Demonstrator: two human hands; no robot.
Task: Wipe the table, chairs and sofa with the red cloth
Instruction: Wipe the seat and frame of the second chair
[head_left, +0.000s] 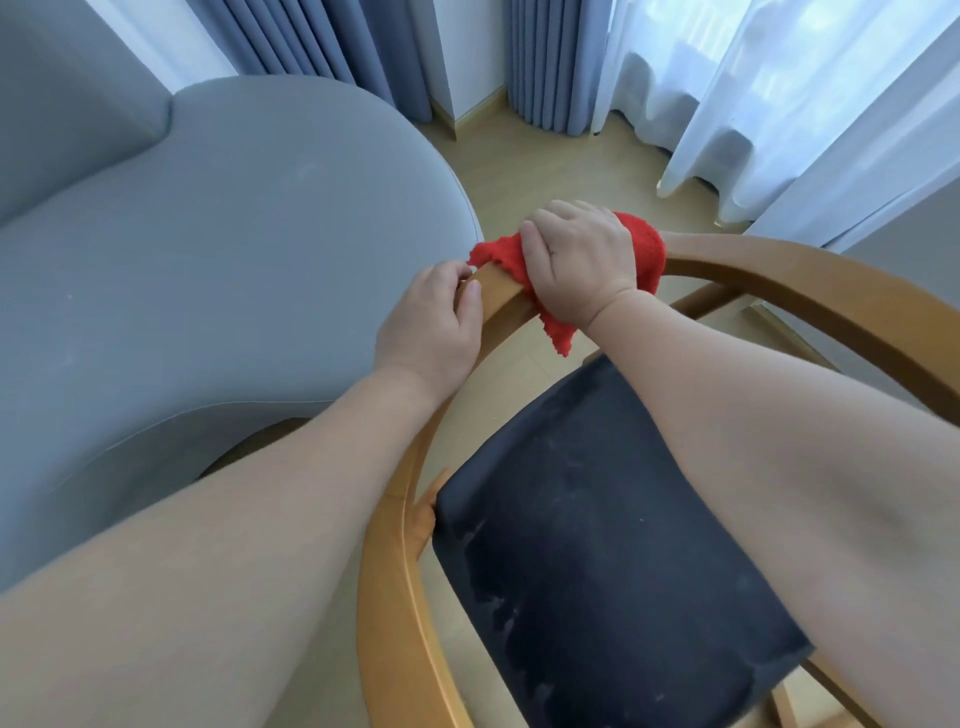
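Observation:
A wooden chair with a curved backrest rail (779, 270) and a dark blue seat cushion (597, 545) stands below me. My right hand (582, 260) presses the red cloth (647, 244) onto the top of the rail, fingers curled over cloth and rail. Part of the cloth hangs down under my wrist. Just left of it, my left hand (431, 325) grips the bare rail, thumb on top. The grey sofa (208, 260) fills the left of the view, close beside the chair.
Blue curtains (550, 62) and white sheer curtains (779, 93) hang at the back and right. Light wooden floor (561, 150) shows between sofa, chair and curtains. The seat cushion has pale dusty marks.

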